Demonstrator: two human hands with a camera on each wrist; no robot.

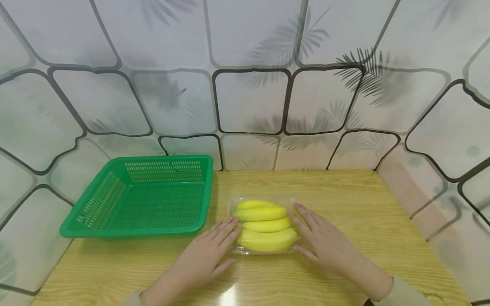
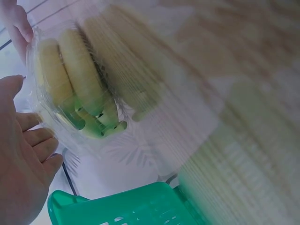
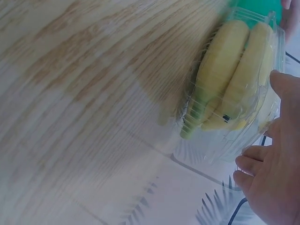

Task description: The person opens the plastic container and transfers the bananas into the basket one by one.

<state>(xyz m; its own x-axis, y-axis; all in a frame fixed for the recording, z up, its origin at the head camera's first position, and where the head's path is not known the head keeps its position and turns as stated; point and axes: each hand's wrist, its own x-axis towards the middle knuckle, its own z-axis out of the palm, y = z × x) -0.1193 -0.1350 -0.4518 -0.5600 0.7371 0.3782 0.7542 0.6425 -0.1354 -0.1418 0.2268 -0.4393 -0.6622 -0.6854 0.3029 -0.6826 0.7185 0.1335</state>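
Four yellow bananas [image 1: 266,225] are visible inside a clear box [image 1: 264,253], which lies on the desk [image 1: 344,191] between your two hands. Your left hand [image 1: 208,253] has its fingers straight, with the tips at the left edge of this box. Your right hand [image 1: 325,242], also with extended fingers, is at the right edge. One green basket [image 1: 134,233] stands farther left.

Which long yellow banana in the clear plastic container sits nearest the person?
The frontmost yellow banana, along the near edge of the clear plastic container: it looks thickest; the others lie behind it.
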